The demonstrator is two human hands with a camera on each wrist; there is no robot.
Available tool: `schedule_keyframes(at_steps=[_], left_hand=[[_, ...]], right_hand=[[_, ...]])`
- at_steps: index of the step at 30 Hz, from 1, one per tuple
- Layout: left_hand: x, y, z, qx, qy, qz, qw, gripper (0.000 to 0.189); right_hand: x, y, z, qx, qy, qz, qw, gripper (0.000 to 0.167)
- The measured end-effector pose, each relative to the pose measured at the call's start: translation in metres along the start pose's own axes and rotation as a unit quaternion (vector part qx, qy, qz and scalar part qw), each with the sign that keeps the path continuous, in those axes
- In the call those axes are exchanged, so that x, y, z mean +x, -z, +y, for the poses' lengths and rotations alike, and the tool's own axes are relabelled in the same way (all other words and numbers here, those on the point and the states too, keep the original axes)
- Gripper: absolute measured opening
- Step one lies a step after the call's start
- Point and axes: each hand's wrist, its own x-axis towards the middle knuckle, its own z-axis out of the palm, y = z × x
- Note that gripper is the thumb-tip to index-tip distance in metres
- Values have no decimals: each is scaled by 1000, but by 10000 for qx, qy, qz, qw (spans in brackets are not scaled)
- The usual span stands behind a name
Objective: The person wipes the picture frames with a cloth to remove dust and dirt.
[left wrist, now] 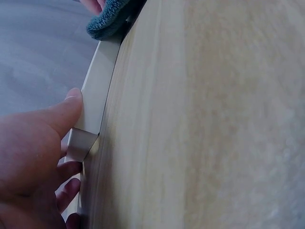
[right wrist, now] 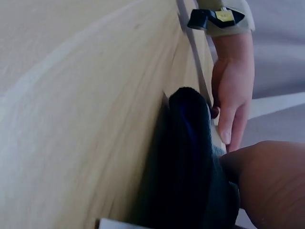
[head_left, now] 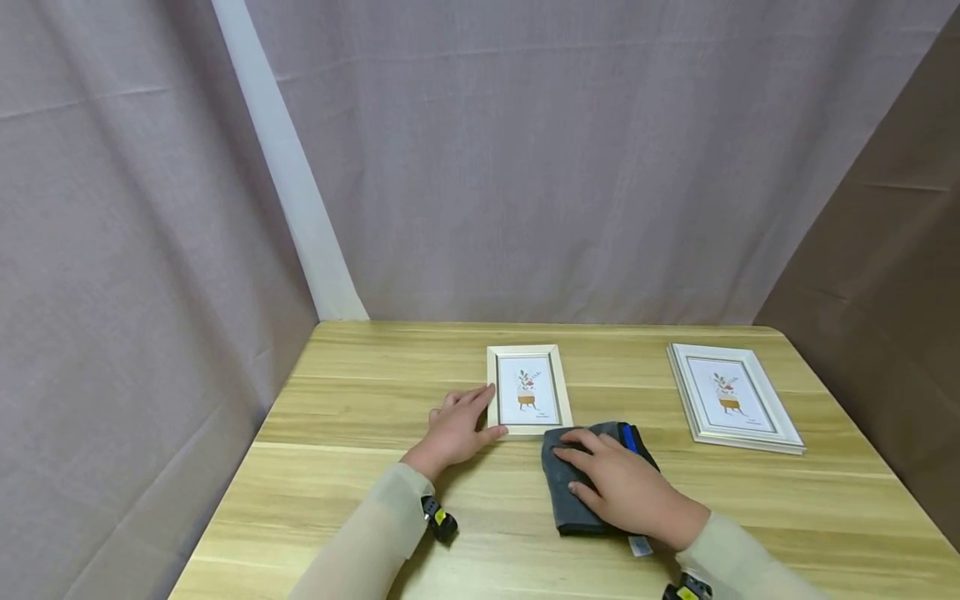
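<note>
A cream picture frame (head_left: 491, 400) with a potted-plant print lies face up on the wooden table. My left hand (head_left: 457, 429) holds its near left corner, the thumb (left wrist: 72, 102) against the near edge and the fingers along the left side. Over the frame's near right corner lies the edge of a folded dark grey cloth (head_left: 566, 500), with a black border and a blue stripe. My right hand (head_left: 626, 487) rests on top of this cloth, fingers spread and slightly bent. From the right wrist, the cloth (right wrist: 190, 157) shows its folded layers; part of the right hand hides the rest.
To the right, a white picture frame (head_left: 783, 408) with a similar print lies on the table, apparently stacked on another. A white tag (head_left: 640, 546) sticks out from under the cloth. Grey curtains (head_left: 525, 167) hang behind the table (head_left: 360, 383) and at its sides.
</note>
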Motion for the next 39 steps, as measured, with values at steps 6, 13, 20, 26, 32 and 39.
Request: schedule_keyframes(at_steps=[6,13,20,26,32,39], left_hand=[[-1,1,2,-10,-5,-51,10000,84],[-1,2,5,-78,-26,-41,10000,84],[-1,1,5,-65,-8,-37,10000,84],[-1,1,4,-39,-6,-16,10000,83],[-1,-1,2,-10,-5,-26,10000,84],[-2,1,1,-36,-7,-27,10000,84]], right_hand=[[-7,2,12,-110,-188,427,9989,54],[-19,6,32,-392,-896,879,9913,58],[-25,1,36,54,-1249,560,9906,57],[-20,-2,24,107,-1208,426,9917,61],[-13,-4,4,244,-1132,229,9930,62],[7,-13,-26,98,-1273,93,9918,63]])
